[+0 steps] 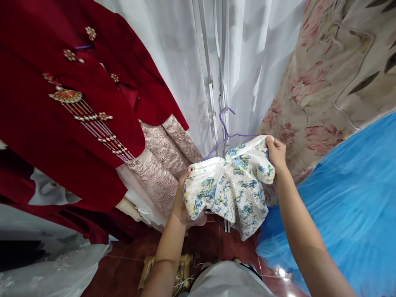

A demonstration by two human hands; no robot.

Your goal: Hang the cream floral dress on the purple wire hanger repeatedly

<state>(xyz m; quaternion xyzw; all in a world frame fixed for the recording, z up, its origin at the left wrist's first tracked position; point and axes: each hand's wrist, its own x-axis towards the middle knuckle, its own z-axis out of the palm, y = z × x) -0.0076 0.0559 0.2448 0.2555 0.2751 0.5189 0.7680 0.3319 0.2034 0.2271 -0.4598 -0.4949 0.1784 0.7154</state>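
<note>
Between my hands hangs a small white garment [244,189] with a blue and yellow floral print, short sleeves and a split neckline. A purple hanger [223,131] is inside it, with its hook sticking up free above the collar. My left hand [183,181] grips the garment's left shoulder edge, fingers partly hidden by the cloth. On the other side, my right hand [276,152] pinches the right shoulder, thumb on top, near the hanger's end. The garment's lower part drapes down over the view of the floor.
A dark red jacket [123,103] with beaded trim and a pink textured skirt [161,156] hang on the left. White curtains [253,49] and metal poles [220,49] stand ahead. A floral dress [315,82] and blue tulle [346,198] fill the right. Red tiles [204,243] lie below.
</note>
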